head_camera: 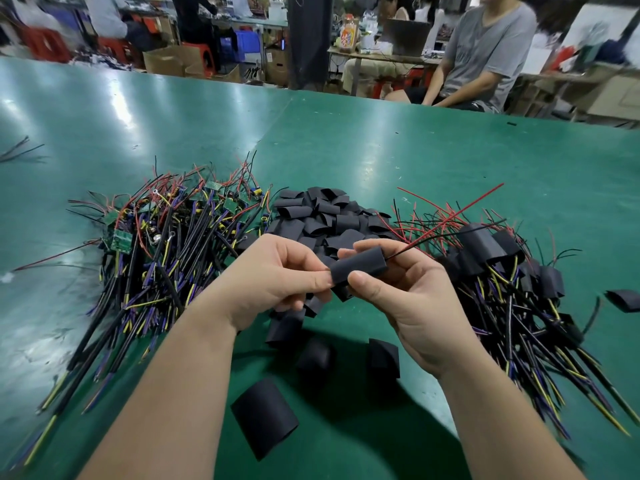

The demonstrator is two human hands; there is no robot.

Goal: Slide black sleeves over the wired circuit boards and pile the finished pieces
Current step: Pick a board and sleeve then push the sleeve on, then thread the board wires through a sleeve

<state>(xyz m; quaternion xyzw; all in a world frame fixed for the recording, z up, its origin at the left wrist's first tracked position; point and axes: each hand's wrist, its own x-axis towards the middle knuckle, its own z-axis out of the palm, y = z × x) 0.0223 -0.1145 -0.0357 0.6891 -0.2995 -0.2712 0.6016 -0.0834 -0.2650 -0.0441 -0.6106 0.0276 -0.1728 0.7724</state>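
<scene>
Sleeving step: both hands work one piece above the middle of the desk (381, 150), near its front edge. By my judgement the sleeve is being drawn along over its board.
Left hand (277, 275): thumb and forefinger pinch the sleeve's left end.
Right hand (408, 299): thumb and curled fingers grasp the sleeve's middle.
Black sleeve (360, 266): tilted up to the right, with thin wires (450, 220) leaving its right end.
Next move: probably seat the sleeve fully without snagging, then drop the piece on the finished pile (512, 282) toward the desk's right edge.
Bare boards (166, 237): heaped toward the left edge.
Loose sleeves (325, 216): heaped just beyond the hands, with a few more near the front edge.
Hidden: the board inside the sleeve cannot be seen, so how far it is covered cannot be told. The fingers mask the lower cable.
</scene>
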